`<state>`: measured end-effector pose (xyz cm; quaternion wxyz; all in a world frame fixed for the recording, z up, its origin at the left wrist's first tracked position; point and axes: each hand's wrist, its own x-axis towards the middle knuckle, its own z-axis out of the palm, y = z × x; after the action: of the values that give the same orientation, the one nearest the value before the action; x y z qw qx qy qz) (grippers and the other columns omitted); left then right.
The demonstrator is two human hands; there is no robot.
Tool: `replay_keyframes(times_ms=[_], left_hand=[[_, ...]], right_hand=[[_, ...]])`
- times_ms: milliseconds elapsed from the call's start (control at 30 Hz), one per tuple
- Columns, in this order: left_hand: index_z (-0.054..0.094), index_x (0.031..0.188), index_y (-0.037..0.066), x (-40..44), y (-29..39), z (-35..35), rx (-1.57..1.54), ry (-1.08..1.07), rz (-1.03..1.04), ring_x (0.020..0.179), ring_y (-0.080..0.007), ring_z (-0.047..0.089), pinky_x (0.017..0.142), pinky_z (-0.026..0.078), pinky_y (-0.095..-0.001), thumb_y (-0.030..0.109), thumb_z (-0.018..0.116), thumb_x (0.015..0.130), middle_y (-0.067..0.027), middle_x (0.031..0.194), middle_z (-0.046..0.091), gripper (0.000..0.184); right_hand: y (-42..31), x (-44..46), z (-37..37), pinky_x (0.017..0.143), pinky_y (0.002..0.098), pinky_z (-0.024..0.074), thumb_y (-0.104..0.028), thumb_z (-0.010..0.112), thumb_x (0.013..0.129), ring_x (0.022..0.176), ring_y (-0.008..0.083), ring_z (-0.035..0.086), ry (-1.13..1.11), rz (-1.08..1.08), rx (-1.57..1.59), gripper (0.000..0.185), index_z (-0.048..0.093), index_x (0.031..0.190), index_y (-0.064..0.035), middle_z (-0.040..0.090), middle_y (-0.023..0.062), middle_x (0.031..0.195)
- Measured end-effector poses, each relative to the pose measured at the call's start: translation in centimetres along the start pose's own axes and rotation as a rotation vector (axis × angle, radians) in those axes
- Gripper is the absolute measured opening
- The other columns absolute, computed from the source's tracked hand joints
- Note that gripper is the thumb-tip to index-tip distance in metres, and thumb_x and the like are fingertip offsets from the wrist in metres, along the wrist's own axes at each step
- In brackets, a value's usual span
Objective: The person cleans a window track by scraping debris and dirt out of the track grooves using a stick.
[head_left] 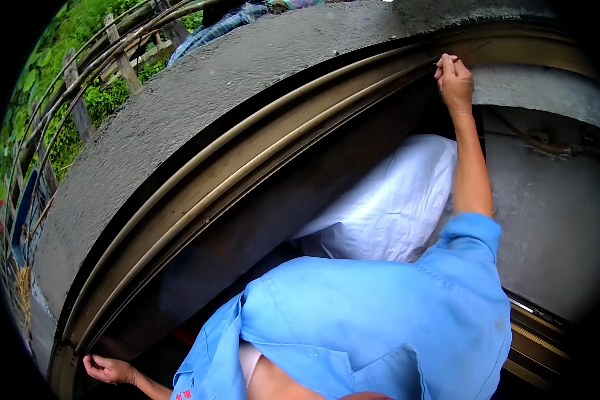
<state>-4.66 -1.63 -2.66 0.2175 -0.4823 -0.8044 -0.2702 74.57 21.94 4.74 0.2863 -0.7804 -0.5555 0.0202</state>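
My right hand (455, 83) is raised at the upper right beside the bronze-coloured metal window frame (247, 167). Between its fingers is a thin reddish-brown stick (473, 50), which slants up to the right across the frame; its exact kind I cannot tell. Down at the lower left, my left hand (110, 369) is held by the frame's corner, with fingers curled together. Whether anything is pinched there is too small to make out. The frame's long rails run between the two hands and look curved through the lens.
A rough grey cement ledge (180, 107) borders the frame's outer side. Beyond stand a wooden pole fence (80, 100) and green plants. A white sack (393, 200) lies below the frame, and a grey wall panel (547, 220) with a pipe is at the right.
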Motion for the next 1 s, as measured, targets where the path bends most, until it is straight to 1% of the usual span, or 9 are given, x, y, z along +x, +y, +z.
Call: replay_keyframes(times_ms=[200, 333, 367, 400, 467, 533, 667, 867, 1000], left_hand=[[0.06, 0.098, -0.001, -0.1, 0.5, 0.0, -0.043, -0.004, 0.019, 0.088, -0.0236, 0.057, 0.079, 0.047, -0.0293, 0.007, 0.056, 0.085, -0.0125, 0.098, 0.059, 0.016], [0.059, 0.098, -0.002, -0.2, 0.9, 0.4, -0.117, -0.007, 0.009, 0.088, -0.0237, 0.057, 0.079, 0.046, -0.0293, 0.006, 0.055, 0.085, -0.0125, 0.097, 0.06, 0.016], [0.058, 0.098, -0.003, 0.0, 1.7, 0.3, -0.047, -0.021, 0.047, 0.086, -0.0234, 0.057, 0.077, 0.048, -0.0292, 0.003, 0.052, 0.086, -0.0134, 0.098, 0.057, 0.015], [0.058, 0.098, -0.003, 0.1, 1.8, 0.4, -0.054, -0.014, 0.062, 0.086, -0.0233, 0.058, 0.077, 0.048, -0.0288, 0.003, 0.052, 0.086, -0.0132, 0.098, 0.057, 0.015], [0.058, 0.099, -0.003, 0.0, 2.0, 0.5, -0.06, -0.022, 0.078, 0.086, -0.0231, 0.057, 0.077, 0.049, -0.0287, 0.002, 0.053, 0.085, -0.0129, 0.098, 0.057, 0.015], [0.057, 0.1, -0.003, -0.1, 2.1, 0.6, -0.106, -0.036, 0.051, 0.087, -0.0227, 0.057, 0.078, 0.048, -0.0294, 0.004, 0.054, 0.085, -0.0128, 0.1, 0.056, 0.017], [0.056, 0.102, -0.003, 0.3, 3.3, -0.6, -0.063, -0.094, 0.104, 0.088, -0.022, 0.056, 0.077, 0.048, -0.028, 0.003, 0.054, 0.086, -0.0114, 0.1, 0.056, 0.017], [0.057, 0.1, -0.002, 1.4, -1.6, -2.1, -0.164, -0.102, 0.168, 0.086, -0.0205, 0.058, 0.077, 0.051, -0.0273, -0.001, 0.053, 0.086, -0.0106, 0.098, 0.058, 0.015], [0.059, 0.099, -0.001, 2.3, -7.7, -1.2, -0.079, -0.116, 0.11, 0.084, -0.0191, 0.059, 0.075, 0.05, -0.026, 0.006, 0.053, 0.088, -0.0106, 0.096, 0.06, 0.014]], right_hand=[[-11.0, -10.1, 3.4, 0.048, 0.0233, 0.0413, -0.011, 0.047, 0.091, 0.05, 0.0096, 0.051, -0.002, -0.212, 0.225, 0.021, 0.055, 0.074, -0.0022, 0.054, 0.0025, 0.06], [-19.3, -17.7, 6.7, 0.05, 0.0304, 0.0438, -0.004, 0.053, 0.086, 0.055, 0.0262, 0.056, -0.027, -0.359, 0.447, 0.011, 0.056, 0.075, -0.0009, 0.056, 0.0116, 0.066], [-21.0, -19.0, 7.3, 0.05, 0.0303, 0.044, -0.004, 0.054, 0.086, 0.055, 0.026, 0.056, -0.057, -0.336, 0.526, 0.011, 0.056, 0.075, -0.0006, 0.056, 0.0117, 0.066], [-22.2, -20.1, 7.9, 0.047, 0.0213, 0.0418, -0.009, 0.048, 0.091, 0.053, 0.0108, 0.054, -0.085, -0.374, 0.612, 0.019, 0.055, 0.077, 0.0009, 0.055, 0.0068, 0.067], [-24.4, -22.5, 8.4, 0.048, 0.0214, 0.0417, -0.01, 0.049, 0.091, 0.054, 0.0092, 0.052, -0.384, -0.202, 0.935, 0.018, 0.055, 0.078, 0.0009, 0.055, 0.0057, 0.067], [-24.3, -21.8, 9.3, 0.047, 0.0202, 0.0403, -0.011, 0.049, 0.091, 0.054, 0.0071, 0.05, -0.213, -0.585, 0.774, 0.017, 0.055, 0.08, 0.0004, 0.056, 0.0048, 0.068], [-20.2, -16.0, 5.4, 0.046, 0.0223, 0.0401, -0.019, 0.044, 0.094, 0.049, 0.0082, 0.048, -0.264, -0.018, 0.706, 0.032, 0.056, 0.072, -0.0005, 0.052, 0.0035, 0.056], [-7.0, -6.5, 2.7, 0.04, 0.024, 0.0367, -0.022, 0.047, 0.092, 0.042, 0.0079, 0.045, 0.021, -0.028, 0.274, 0.03, 0.056, 0.069, -0.0049, 0.053, 0.0014, 0.053], [-4.1, -2.4, 3.6, 0.051, 0.0307, 0.044, -0.03, 0.048, 0.089, 0.049, 0.0178, 0.055, 0.122, 0.051, 0.07, 0.034, 0.056, 0.067, -0.0058, 0.056, 0.0052, 0.052]])
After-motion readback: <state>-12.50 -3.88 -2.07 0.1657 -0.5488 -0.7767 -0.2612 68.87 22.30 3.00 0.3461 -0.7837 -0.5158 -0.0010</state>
